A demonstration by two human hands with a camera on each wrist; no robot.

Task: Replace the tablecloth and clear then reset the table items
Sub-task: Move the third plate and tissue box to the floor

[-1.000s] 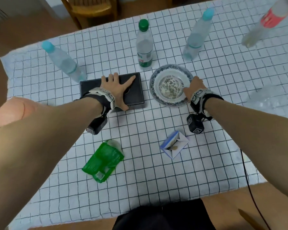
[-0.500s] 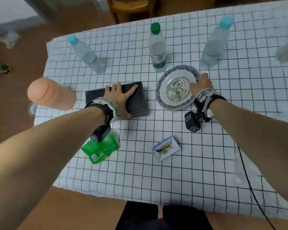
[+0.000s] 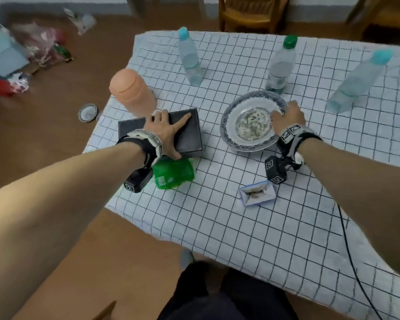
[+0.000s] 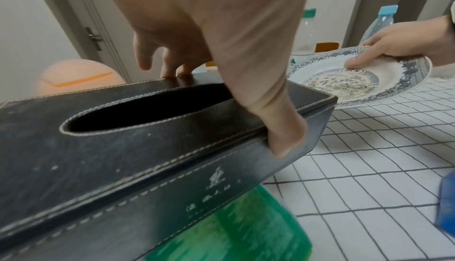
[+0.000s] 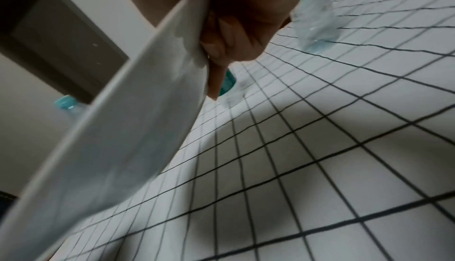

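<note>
A white tablecloth (image 3: 252, 227) with a dark grid covers the table. My left hand (image 3: 165, 128) grips a black leather tissue box (image 3: 189, 137) from above, thumb on its near side, fingers over the far edge; the box (image 4: 123, 148) is lifted off the cloth and tilted. My right hand (image 3: 286, 116) pinches the right rim of a blue-patterned plate (image 3: 231, 125), thumb on top, fingers beneath; the plate (image 4: 364, 82) is raised and tilted, with food scraps in its middle. The plate's pale underside (image 5: 118, 129) fills the right wrist view.
Three clear water bottles (image 3: 189, 56) (image 3: 280, 65) (image 3: 356, 82) stand at the back. A peach cylinder (image 3: 132, 93) stands by the box. A green plastic bag (image 3: 173, 173) lies under the box's near edge; a small open paper box (image 3: 256, 192) lies nearer. Clutter on the floor at left.
The tissue box and the plate have both risen off the cloth in my hands. The head view has swung left, showing the table's left edge and the floor.
</note>
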